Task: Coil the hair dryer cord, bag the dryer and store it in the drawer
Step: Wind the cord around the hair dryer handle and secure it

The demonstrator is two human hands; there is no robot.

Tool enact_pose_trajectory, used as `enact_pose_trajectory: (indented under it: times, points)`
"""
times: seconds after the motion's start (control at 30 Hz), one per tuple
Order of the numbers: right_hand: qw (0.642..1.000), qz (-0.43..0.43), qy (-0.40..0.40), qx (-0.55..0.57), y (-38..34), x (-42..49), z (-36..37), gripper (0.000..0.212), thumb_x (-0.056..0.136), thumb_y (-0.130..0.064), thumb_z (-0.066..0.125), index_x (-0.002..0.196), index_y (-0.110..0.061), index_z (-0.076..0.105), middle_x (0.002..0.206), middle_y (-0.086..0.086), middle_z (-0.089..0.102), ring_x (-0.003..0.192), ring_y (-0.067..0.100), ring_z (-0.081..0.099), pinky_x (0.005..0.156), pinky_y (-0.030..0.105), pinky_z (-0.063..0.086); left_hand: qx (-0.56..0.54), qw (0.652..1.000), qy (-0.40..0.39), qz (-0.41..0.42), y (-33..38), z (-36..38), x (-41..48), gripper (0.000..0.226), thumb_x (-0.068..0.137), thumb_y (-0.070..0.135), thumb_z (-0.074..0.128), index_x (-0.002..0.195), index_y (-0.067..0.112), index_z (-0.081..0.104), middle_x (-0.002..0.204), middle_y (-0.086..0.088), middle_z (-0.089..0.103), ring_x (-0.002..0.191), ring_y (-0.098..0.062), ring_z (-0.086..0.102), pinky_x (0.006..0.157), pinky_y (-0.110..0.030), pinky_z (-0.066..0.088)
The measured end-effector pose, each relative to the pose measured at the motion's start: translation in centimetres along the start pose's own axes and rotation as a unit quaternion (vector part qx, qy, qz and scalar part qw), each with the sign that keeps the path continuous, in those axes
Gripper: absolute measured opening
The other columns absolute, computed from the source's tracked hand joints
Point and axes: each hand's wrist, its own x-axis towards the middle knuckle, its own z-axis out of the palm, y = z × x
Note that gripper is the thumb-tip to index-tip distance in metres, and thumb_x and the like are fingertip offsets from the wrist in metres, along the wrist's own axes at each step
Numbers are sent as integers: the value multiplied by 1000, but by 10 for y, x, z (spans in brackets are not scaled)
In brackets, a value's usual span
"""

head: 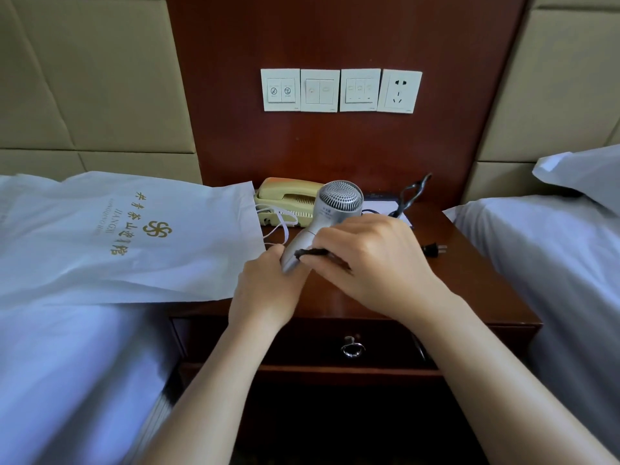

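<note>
While both hands were bunched together over the nightstand (476,297), the left hand (265,286) had its fingers curled round the butt end of the hair dryer (339,199), gripping the handle from the nightstand's left side. The right hand (372,263) lay knuckles-up over the handle, its fingers curled down onto the black cord (322,253) and holding it against the handle. Both forearms reached in across the nightstand's front.

The dryer sat tilted above the middle of the nightstand top, with its silver grille end pointing up toward the back. More of the cord looped up at the back right of the top, and the plug (434,249) lay loose on the right side, well apart from the hands. The right hand hid how those bits joined up.

A cream telephone (285,196) sat at the back left of the top, partly behind the dryer, with some white paper (382,208) beside it. A white bag (127,236) with gold print lay on the bed left of the nightstand. Its mouth and white loops hung over the left edge, in front of the phone. The drawer (302,340) in the nightstand's front was closed, with its ring pull (352,349) showing between the arms. Switch plates (318,90) and a socket (399,91) were on the wood panel above.
</note>
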Motion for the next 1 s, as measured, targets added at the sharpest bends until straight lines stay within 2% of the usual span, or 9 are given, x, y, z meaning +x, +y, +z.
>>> enact_pose_trajectory:
  times: [0.1, 0.2, 0.3, 0.43, 0.53, 0.67, 0.77, 0.83, 1.0]
  points:
    - [996, 76, -49, -6, 1, -8, -5, 26, 83, -37, 51, 67, -18, 60, 51, -3, 57, 44, 18, 51, 38, 27, 34, 26, 999, 34, 10, -2, -2, 3, 43, 86, 53, 38, 76, 12, 49, 65, -8, 50, 61, -29, 46, 59, -35, 40]
    - [991, 107, -86, 1, 2, -16, -3, 15, 77, -32, 49, 78, -19, 57, 51, -4, 55, 44, 20, 51, 38, 28, 33, 23, 998, 59, 14, -8, -5, 7, 43, 90, 52, 36, 85, 15, 56, 74, -13, 59, 73, -38, 54, 63, -38, 46]
    - [985, 132, -109, 13, 9, -20, -2, 11, 78, -29, 51, 85, -21, 57, 56, -6, 56, 49, 20, 54, 41, 27, 35, 29, 997, 72, 15, -9, -8, 7, 36, 92, 46, 35, 83, 16, 51, 74, -12, 56, 73, -38, 51, 59, -36, 39]
    - [978, 164, -125, 8, 26, -23, -3, 17, 80, -37, 50, 74, -21, 55, 59, -6, 51, 57, 18, 47, 45, 23, 28, 77, 994, 82, 11, -8, -13, 6, 30, 94, 40, 35, 85, 15, 49, 79, -12, 53, 76, -37, 49, 65, -38, 42]
    - [983, 144, -114, 2, 40, -26, -1, 29, 79, -44, 45, 67, -19, 51, 61, -9, 44, 62, 17, 44, 51, 29, 25, 105, 991, 82, 24, -10, -14, 7, 32, 95, 38, 33, 87, 12, 50, 86, -14, 53, 80, -37, 49, 69, -41, 43]
    - [985, 143, -85, -37, 52, -29, 0, 27, 76, -43, 48, 67, -18, 54, 64, -11, 42, 63, 23, 51, 59, 28, 27, 125, 989, 63, 36, -5, -13, 5, 36, 96, 36, 30, 91, 11, 56, 92, -12, 54, 79, -34, 46, 72, -39, 41]
    - [983, 150, -74, -69, 58, -31, -1, 31, 77, -45, 50, 65, -17, 53, 62, -4, 50, 62, 24, 52, 58, 28, 28, 119, 992, 38, 24, 1, -14, 2, 32, 97, 36, 29, 86, 21, 55, 83, -7, 52, 77, -33, 45, 70, -36, 38]
    - [984, 147, -72, -68, 59, -31, -1, 34, 78, -47, 50, 64, -16, 53, 60, -2, 50, 60, 23, 50, 56, 30, 29, 89, 996, 4, 3, 2, -15, 2, 29, 96, 36, 31, 78, 25, 51, 73, -6, 53, 77, -36, 53, 72, -37, 44]
    - [980, 129, -151, 17, 60, -36, -2, 33, 72, -51, 59, 69, -19, 51, 64, -8, 44, 69, 17, 46, 62, 27, 26, 46, 997, -44, -35, -6, -18, 4, 20, 92, 29, 37, 83, 29, 55, 66, -2, 54, 80, -40, 63, 80, -40, 50]
